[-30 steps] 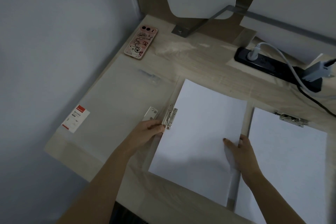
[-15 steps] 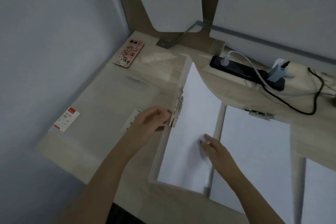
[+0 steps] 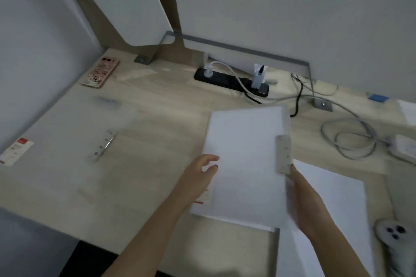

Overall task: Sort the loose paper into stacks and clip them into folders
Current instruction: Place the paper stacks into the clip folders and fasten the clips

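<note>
Above the desk (image 3: 157,117), the folder (image 3: 243,164), open a second ago, is closing rightward, its stack seemingly filed; left hand (image 3: 198,175) is pinching its edge, right hand (image 3: 302,198) touching its clip strip (image 3: 283,155), grip unclear

Phone (image 3: 100,72): I see it lying at the counter's (image 3: 157,108) far left corner.
Power strip (image 3: 225,78): black, against the wall, white plugs in it.
Cable (image 3: 322,128): grey, coiled at right.

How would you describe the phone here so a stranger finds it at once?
Take the light wooden desk and go to its far left corner, beside the grey wall. There lies a flat phone in a pink cartoon-printed case, cameras up. Nothing near it is pink; the black power strip lies farther right.
</note>
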A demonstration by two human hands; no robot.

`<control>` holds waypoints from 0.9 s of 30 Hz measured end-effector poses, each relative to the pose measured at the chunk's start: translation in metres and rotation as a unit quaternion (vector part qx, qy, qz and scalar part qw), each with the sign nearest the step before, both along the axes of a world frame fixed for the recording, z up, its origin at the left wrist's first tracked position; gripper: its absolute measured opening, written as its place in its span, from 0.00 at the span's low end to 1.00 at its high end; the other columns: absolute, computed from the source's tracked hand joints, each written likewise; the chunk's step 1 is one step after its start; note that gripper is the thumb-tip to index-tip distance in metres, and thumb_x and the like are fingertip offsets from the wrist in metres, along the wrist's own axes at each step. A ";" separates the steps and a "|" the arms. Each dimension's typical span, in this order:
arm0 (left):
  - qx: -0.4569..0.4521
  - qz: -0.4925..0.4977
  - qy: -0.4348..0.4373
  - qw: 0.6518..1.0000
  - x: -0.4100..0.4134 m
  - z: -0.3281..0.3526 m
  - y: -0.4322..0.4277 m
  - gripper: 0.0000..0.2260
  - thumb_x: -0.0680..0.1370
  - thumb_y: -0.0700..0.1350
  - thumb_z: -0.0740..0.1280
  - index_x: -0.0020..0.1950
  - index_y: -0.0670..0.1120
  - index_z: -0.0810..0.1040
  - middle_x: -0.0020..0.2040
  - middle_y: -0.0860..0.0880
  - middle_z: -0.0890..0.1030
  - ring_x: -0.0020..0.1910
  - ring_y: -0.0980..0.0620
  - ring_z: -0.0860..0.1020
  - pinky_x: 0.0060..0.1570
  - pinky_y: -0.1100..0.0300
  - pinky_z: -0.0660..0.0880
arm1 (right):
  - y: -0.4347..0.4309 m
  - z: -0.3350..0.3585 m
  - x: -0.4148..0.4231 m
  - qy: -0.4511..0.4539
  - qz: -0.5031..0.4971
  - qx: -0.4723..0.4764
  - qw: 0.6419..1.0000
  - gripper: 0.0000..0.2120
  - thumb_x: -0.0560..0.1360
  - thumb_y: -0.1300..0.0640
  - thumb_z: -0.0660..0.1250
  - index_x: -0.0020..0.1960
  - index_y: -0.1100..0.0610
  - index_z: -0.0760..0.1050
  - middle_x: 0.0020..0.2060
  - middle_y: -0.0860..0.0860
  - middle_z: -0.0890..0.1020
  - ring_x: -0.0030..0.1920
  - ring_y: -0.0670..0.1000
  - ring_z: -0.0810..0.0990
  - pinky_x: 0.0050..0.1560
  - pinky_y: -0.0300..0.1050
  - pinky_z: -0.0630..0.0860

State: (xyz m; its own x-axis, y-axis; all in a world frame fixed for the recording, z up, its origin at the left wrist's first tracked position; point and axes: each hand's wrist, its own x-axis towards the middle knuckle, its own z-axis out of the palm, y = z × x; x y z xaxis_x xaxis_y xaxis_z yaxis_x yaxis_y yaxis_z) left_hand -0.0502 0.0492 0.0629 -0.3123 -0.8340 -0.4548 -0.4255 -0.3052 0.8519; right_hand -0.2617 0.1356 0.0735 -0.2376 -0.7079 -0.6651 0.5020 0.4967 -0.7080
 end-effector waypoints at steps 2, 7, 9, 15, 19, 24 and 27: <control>0.021 0.041 -0.047 0.998 -0.003 -0.021 0.009 0.15 0.78 0.42 0.61 0.64 0.52 0.71 0.55 0.53 0.72 0.39 0.62 0.75 0.32 0.69 0.75 | 0.010 -0.020 -0.010 0.126 0.012 0.053 0.991 0.15 0.79 0.52 0.58 0.60 0.59 0.74 0.43 0.52 0.82 0.43 0.54 0.78 0.42 0.45 0.72; 0.050 0.055 -0.113 0.991 0.004 -0.059 0.026 0.24 0.72 0.40 0.61 0.68 0.41 0.69 0.62 0.43 0.74 0.56 0.44 0.77 0.60 0.51 0.75 | 0.018 -0.062 -0.006 0.276 0.135 0.143 0.941 0.13 0.76 0.63 0.60 0.60 0.66 0.70 0.59 0.64 0.74 0.48 0.57 0.73 0.50 0.51 0.70; 0.050 0.060 -0.137 0.988 0.011 -0.068 0.028 0.23 0.74 0.38 0.62 0.70 0.42 0.67 0.66 0.43 0.69 0.64 0.44 0.71 0.67 0.51 0.67 | 0.015 -0.070 0.002 0.296 0.157 0.179 0.925 0.15 0.75 0.62 0.62 0.60 0.66 0.69 0.60 0.64 0.71 0.50 0.61 0.74 0.49 0.51 0.71; 0.057 0.146 -0.124 0.980 0.040 -0.067 0.017 0.24 0.75 0.33 0.59 0.72 0.42 0.64 0.70 0.42 0.68 0.67 0.44 0.69 0.68 0.51 0.65 | 0.008 -0.078 0.033 0.368 0.265 0.178 0.873 0.15 0.75 0.61 0.61 0.61 0.62 0.68 0.61 0.62 0.70 0.54 0.58 0.71 0.51 0.46 0.68; 0.047 0.170 -0.129 0.976 0.066 -0.068 0.003 0.23 0.76 0.34 0.59 0.71 0.43 0.65 0.70 0.44 0.69 0.67 0.45 0.70 0.68 0.51 0.65 | -0.001 -0.076 0.056 0.398 0.319 0.130 0.850 0.21 0.76 0.59 0.58 0.69 0.58 0.64 0.64 0.61 0.67 0.62 0.60 0.68 0.53 0.42 0.64; 0.011 0.173 -0.133 0.976 0.091 -0.064 -0.008 0.20 0.76 0.34 0.60 0.68 0.41 0.69 0.67 0.45 0.72 0.65 0.46 0.72 0.64 0.55 0.68 | -0.016 -0.078 0.071 0.386 0.331 0.116 0.853 0.22 0.76 0.60 0.61 0.69 0.58 0.63 0.65 0.60 0.67 0.64 0.60 0.68 0.58 0.45 0.67; -0.040 0.168 -0.149 0.974 0.121 -0.060 -0.024 0.17 0.78 0.36 0.60 0.67 0.44 0.71 0.63 0.52 0.72 0.64 0.51 0.70 0.62 0.62 0.67 | -0.033 -0.071 0.079 0.456 0.208 0.111 0.858 0.23 0.74 0.64 0.64 0.68 0.63 0.65 0.61 0.65 0.69 0.61 0.65 0.70 0.57 0.48 0.68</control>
